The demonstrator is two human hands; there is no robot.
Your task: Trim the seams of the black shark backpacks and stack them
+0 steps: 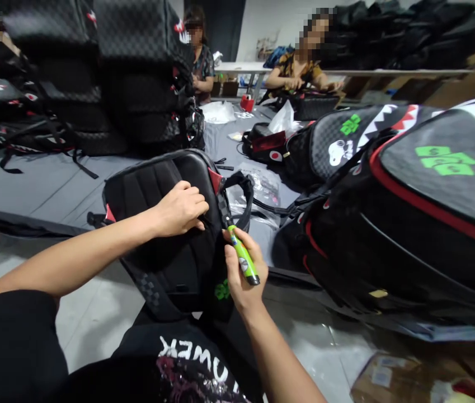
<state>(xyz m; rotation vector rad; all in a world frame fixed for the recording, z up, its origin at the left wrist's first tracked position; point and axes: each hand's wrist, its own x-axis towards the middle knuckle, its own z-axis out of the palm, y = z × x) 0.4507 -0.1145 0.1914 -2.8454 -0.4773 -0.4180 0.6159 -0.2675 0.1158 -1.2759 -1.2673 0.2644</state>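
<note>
Right hand (243, 288) grips the green tool (241, 254), long axis pointing far and left toward the bag's (139, 193) right edge; left hand (182, 209) curls over the bag, grasp indeterminable.

Grey-covered surface (31, 187) loaded with backpacks

A tall block of stacked backpacks (136, 84) stands on the covering at the upper left of the frame. Toward the upper centre lie white plastic (218, 112) and a small red object (247, 103); nearer the middle, a clear plastic bag (264, 187) lies flat. Right of it sits a checkered backpack (332, 143) with green and white prints, and a larger red-trimmed backpack (388, 224) fills the right side. Whether the black backpack (149, 190) at centre bears on the near edge cannot be told. Below, at the lower right, a cardboard box (400, 364) rests on the pale floor (90, 316).
</note>
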